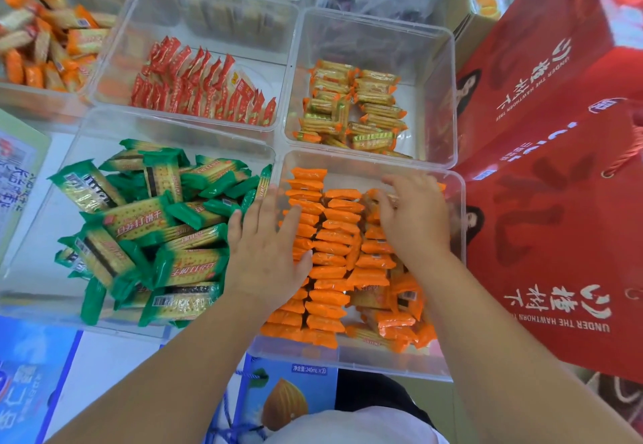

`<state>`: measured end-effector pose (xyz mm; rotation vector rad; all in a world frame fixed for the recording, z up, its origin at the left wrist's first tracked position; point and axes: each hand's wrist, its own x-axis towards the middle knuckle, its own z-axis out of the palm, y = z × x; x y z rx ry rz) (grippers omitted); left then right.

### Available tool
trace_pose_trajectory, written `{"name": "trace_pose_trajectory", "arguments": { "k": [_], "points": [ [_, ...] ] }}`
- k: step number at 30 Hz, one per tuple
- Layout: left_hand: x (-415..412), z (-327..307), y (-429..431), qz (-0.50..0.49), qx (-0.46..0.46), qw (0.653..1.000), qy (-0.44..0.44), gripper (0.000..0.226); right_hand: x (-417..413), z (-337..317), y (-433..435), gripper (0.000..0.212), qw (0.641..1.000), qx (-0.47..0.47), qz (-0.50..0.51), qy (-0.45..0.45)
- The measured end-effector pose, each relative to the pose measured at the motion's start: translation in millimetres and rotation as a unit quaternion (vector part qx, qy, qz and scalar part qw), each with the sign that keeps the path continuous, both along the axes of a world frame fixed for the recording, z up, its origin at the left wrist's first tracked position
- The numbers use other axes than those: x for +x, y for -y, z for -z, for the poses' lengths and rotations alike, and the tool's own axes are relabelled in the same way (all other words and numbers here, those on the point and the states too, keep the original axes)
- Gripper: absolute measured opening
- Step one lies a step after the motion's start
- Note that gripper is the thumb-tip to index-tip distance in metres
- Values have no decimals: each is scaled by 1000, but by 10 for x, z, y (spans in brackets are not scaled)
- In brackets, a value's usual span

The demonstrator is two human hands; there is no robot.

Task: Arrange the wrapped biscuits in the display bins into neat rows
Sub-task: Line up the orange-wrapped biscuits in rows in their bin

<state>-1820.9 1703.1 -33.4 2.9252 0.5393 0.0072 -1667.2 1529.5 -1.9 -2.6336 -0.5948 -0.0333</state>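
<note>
left hand (268, 248) flat, fingers straight, pressing on the left rows of orange biscuit packs (330, 269). right hand (414, 220) has its fingers bent down onto packs further right; blurred, cannot tell if it pinches one. packs sit in clear bin (348, 360), lower centre of frame. green packs (139, 231) lie jumbled in the bin just left.

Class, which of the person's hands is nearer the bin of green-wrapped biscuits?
Left. The left hand lies flat right beside the green-wrapped biscuits; the right hand grips orange packets farther right.
</note>
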Motion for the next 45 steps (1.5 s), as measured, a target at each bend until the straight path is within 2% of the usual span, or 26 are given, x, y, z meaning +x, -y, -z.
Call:
{"name": "trace_pose_trajectory", "arguments": {
  "k": [1,3,5,6,9,13,15,20,23,27,32,35,38,42,45],
  "points": [
    [0,-5,1,0,-1,1000,-1,75,4,0,96,27,999,-36,35,19],
    [-2,-16,4,-2,-1,1000,-3,74,27,14,239,26,983,-165,77,5],
    [-1,-25,9,-3,0,1000,-7,73,41,42,288,26,958,-275,75,-24],
    [0,-28,11,-3,-1,1000,-9,73,46,56,291,24,953,-293,69,-25],
    [-5,-31,12,-2,0,1000,-13,72,68,51,244,22,961,-266,69,-7],
    [0,-30,7,-4,-1,1000,-19,72,118,-78,140,19,991,-126,39,9],
    [7,-29,9,-5,-2,1000,-18,71,151,-143,36,18,995,-96,5,-7],
    [7,-28,19,-6,4,1000,-15,70,170,-80,-389,28,988,-124,-79,-52],
    [9,-33,18,-7,2,1000,-17,71,155,40,-559,22,990,-114,-77,-39],
    [4,-23,12,-2,7,1000,-11,71,158,173,-599,14,986,-144,-67,-44],
    [5,-13,7,-2,6,1000,-11,71,195,236,-591,16,978,-198,-33,-48],
    [0,-5,4,-2,2,1000,-8,69,307,232,-509,20,976,-190,-7,-106],
    [2,4,-3,-2,2,1000,-7,69,301,185,-469,28,975,-149,-54,-155],
    [9,-7,9,-2,1,1000,-13,70,227,136,-406,51,960,-103,-110,-238],
    [0,-18,11,-2,0,1000,-14,70,203,116,-303,62,954,-74,-85,-278]
  ]
}}
